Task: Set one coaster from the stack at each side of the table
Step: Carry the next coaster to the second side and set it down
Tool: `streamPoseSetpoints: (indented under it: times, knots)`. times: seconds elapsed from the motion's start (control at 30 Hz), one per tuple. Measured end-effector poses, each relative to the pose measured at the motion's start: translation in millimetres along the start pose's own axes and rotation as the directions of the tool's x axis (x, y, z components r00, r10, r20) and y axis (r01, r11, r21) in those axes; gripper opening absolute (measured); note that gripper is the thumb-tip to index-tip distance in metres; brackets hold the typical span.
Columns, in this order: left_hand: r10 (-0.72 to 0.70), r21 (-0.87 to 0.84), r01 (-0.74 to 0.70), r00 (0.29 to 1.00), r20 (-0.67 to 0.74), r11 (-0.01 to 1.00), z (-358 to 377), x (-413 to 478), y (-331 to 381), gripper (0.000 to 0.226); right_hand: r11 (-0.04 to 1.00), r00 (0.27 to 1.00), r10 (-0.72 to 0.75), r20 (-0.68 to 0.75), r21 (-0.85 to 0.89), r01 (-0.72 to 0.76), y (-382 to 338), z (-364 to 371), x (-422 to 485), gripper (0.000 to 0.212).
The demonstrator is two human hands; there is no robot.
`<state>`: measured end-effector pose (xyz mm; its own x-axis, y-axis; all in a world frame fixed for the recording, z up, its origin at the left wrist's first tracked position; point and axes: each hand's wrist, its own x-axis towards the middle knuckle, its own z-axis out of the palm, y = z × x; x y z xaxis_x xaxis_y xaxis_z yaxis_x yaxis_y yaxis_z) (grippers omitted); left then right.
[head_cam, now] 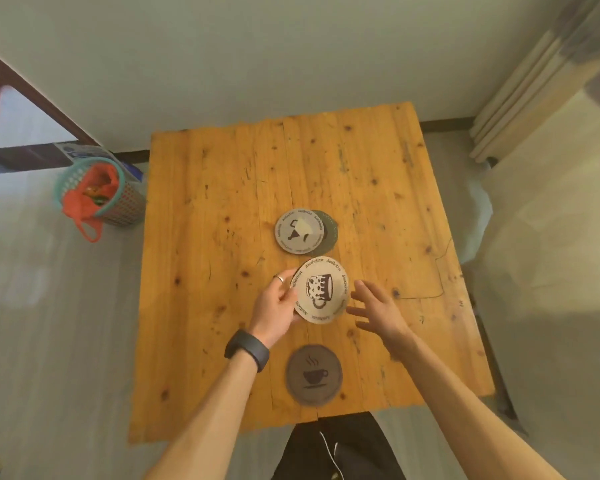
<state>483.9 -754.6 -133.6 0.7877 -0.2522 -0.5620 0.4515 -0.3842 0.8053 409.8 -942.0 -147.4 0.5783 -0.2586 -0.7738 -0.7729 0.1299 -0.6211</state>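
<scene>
My left hand [277,304] grips a round cream coaster [322,292] printed with a dark mug, held tilted above the middle of the wooden table [222,188]. Just to the coaster's right, my right hand [374,306] hovers with its fingers spread and nothing in it. Behind them the coaster stack [300,231] lies on the table, a cream one on top and a dark green one [329,230] poking out to the right. A dark brown coaster [314,375] with a steaming-cup print lies flat near the table's near edge.
A teal and pink plastic basket [97,192] with an orange bag stands on the floor left of the table. A curtain [534,81] hangs at the far right. The wall runs along the table's far edge.
</scene>
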Motion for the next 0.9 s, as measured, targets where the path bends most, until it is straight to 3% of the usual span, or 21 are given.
streamPoseSetpoints:
  times: [0.1, 0.23, 0.4, 0.5, 0.6, 0.73, 0.8, 0.9]
  knots:
    - [-0.171, -0.183, 0.187, 0.980, 0.100, 0.965, 9, -44, -6, 0.033, 0.985, 0.998, 0.052, 0.018, 0.166, -0.055, 21, -6, -53, 0.048]
    - [-0.293, -0.323, 0.340, 0.938, 0.186, 0.883, 23, -88, -22, 0.034, 0.985, 0.998, 0.065, -0.014, 0.161, -0.062, 56, -10, -108, 0.040]
    - [-0.383, -0.213, 0.451, 0.876, 0.293, 0.867, 38, -115, -33, 0.031, 0.995, 0.993, 0.019, -0.119, 0.099, -0.008, 90, -20, -144, 0.036]
    - [-0.341, -0.019, 0.362, 0.893, 0.295, 0.932, 44, -116, -29, 0.041, 0.997, 0.988, -0.047, -0.148, -0.062, 0.038, 100, -32, -156, 0.033]
    - [-0.166, 0.215, 0.096, 0.928, 0.333, 0.972, 53, -109, -17, 0.049, 0.979, 0.987, -0.107, -0.120, -0.187, 0.084, 103, -48, -166, 0.024]
    - [-0.059, 0.362, -0.133, 0.879, 0.474, 0.923, 82, -108, 3, 0.025, 0.961, 0.988, -0.128, -0.084, -0.255, 0.103, 105, -76, -178, 0.021]
    - [-0.048, 0.399, -0.170, 0.876, 0.480, 0.901, 102, -110, 12, 0.014, 0.973, 0.984, -0.126, -0.127, -0.209, 0.098, 108, -92, -184, 0.021]
    - [-0.077, 0.319, -0.090, 0.877, 0.475, 0.944, 132, -116, 16, 0.015, 0.994, 0.967, -0.107, -0.231, -0.052, 0.098, 115, -119, -193, 0.019]
